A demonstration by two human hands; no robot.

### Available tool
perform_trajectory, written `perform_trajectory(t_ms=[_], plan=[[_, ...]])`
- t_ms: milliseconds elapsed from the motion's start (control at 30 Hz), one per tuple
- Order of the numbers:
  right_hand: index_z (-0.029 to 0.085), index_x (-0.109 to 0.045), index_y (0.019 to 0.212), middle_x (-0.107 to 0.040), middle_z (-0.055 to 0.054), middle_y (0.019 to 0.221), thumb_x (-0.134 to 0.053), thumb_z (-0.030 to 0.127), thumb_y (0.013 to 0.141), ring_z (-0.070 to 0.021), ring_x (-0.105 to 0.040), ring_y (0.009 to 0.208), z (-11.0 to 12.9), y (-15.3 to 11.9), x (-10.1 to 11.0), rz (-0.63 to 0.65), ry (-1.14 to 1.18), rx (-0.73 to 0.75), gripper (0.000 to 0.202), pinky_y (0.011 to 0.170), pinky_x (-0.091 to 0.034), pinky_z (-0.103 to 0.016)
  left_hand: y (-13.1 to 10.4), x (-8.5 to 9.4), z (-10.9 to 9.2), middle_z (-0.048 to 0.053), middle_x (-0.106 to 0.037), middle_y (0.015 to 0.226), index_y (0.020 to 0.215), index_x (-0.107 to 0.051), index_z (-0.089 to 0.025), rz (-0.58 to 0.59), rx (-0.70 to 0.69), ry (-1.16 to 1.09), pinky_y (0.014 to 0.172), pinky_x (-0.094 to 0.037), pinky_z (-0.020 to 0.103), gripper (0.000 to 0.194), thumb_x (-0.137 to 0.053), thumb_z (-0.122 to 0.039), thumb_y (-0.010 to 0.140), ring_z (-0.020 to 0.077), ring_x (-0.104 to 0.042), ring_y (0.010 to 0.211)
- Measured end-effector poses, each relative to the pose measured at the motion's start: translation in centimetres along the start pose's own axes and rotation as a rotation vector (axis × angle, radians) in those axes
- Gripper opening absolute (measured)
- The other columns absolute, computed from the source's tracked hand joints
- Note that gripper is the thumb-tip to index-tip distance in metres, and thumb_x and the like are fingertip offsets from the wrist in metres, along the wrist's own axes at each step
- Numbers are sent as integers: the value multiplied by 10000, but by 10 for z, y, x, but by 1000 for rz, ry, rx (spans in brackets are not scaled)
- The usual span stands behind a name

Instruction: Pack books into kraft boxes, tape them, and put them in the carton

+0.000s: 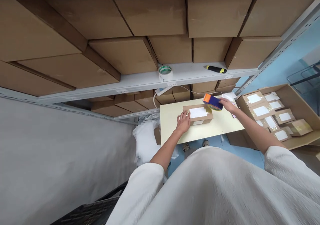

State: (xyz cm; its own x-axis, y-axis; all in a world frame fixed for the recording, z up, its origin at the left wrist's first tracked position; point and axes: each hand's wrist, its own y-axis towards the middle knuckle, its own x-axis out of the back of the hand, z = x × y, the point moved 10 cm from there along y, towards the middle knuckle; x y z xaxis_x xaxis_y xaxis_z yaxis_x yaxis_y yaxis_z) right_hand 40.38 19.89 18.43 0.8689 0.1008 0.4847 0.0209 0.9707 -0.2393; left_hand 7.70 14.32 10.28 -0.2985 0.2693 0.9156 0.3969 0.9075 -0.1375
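Note:
A small cardboard box (209, 117) with a white label (198, 112) on top lies on the pale yellow table (172, 135). My left hand (183, 121) grips its left end, fingers bent over the edge. Clear tape shows at both ends of the box top. In my right hand (227, 105), closed around its near end, is a blue and orange tape dispenser (213, 101). The dispenser is held at the box's right end, with a tape roll (215, 108) visible underneath. Whether the dispenser touches the box I cannot tell.
A large open carton (303, 102) at the right holds several small labelled boxes. On the shelf edge (140, 82) sit a white tape roll (165, 72) and a utility knife (215, 69). Big cartons (160, 10) fill the shelves. White packing material (146, 143) lies left of the table.

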Motion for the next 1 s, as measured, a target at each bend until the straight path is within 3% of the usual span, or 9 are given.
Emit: perform_trajectory(t_ms=[133, 267, 467, 600, 800, 867, 1000], plan=[[212, -744, 962, -754, -55, 944, -594, 485, 832, -278, -633, 952, 34, 5, -52, 139, 96, 55, 337, 833, -523, -367, 0, -1, 2, 172, -379, 1792, 1694, -460, -234, 4, -4, -21, 1311, -302, 661, 607, -392, -258, 1091, 357, -305, 1670], [214, -720, 934, -741, -52, 929, -573, 476, 824, -267, -625, 923, 41, 5, -77, 167, 89, 54, 320, 828, -525, -369, 0, -3, 3, 158, -378, 1796, 1710, -438, -256, 2, -13, -37, 1315, -295, 669, 627, -410, -261, 1083, 363, -294, 1676], [219, -672, 1020, -715, -58, 976, -535, 438, 815, -260, -619, 928, 37, 5, -78, 160, 68, 54, 330, 861, -527, -386, 0, -4, 4, 156, -369, 1800, 1710, -435, -258, 8, -14, -47, 1320, -290, 661, 614, -400, -281, 1097, 355, -289, 1678], [261, -538, 1175, -640, -22, 915, -568, 430, 843, -243, -578, 854, 36, 4, -74, 143, 53, 110, 373, 805, -527, -388, 0, -3, 4, 161, -371, 1797, 1701, -446, -247, 14, -18, -33, 1316, -298, 654, 606, -386, -273, 1099, 353, -288, 1678], [279, -471, 1014, -602, -23, 957, -540, 471, 927, -225, -542, 855, 47, -7, -73, 192, -96, 258, 222, 815, -502, -383, 0, -4, 5, 166, -366, 1799, 1713, -424, -250, 26, -12, -10, 1309, -304, 657, 620, -391, -284, 1094, 363, -289, 1676], [280, -460, 1007, -613, -14, 959, -620, 527, 907, -222, -550, 858, 48, -10, -72, 182, -146, 255, 310, 798, -490, -365, 0, -4, 4, 164, -368, 1799, 1712, -428, -253, 26, -13, -5, 1305, -313, 661, 622, -385, -279, 1092, 367, -293, 1674], [286, -424, 980, -641, -6, 979, -829, 590, 744, -211, -553, 828, 50, -14, -67, 137, -267, 244, 559, 732, -442, -327, 0, -1, 3, 162, -387, 1788, 1703, -444, -261, 16, -13, 2, 1299, -322, 658, 617, -391, -275, 1088, 373, -311, 1666]])
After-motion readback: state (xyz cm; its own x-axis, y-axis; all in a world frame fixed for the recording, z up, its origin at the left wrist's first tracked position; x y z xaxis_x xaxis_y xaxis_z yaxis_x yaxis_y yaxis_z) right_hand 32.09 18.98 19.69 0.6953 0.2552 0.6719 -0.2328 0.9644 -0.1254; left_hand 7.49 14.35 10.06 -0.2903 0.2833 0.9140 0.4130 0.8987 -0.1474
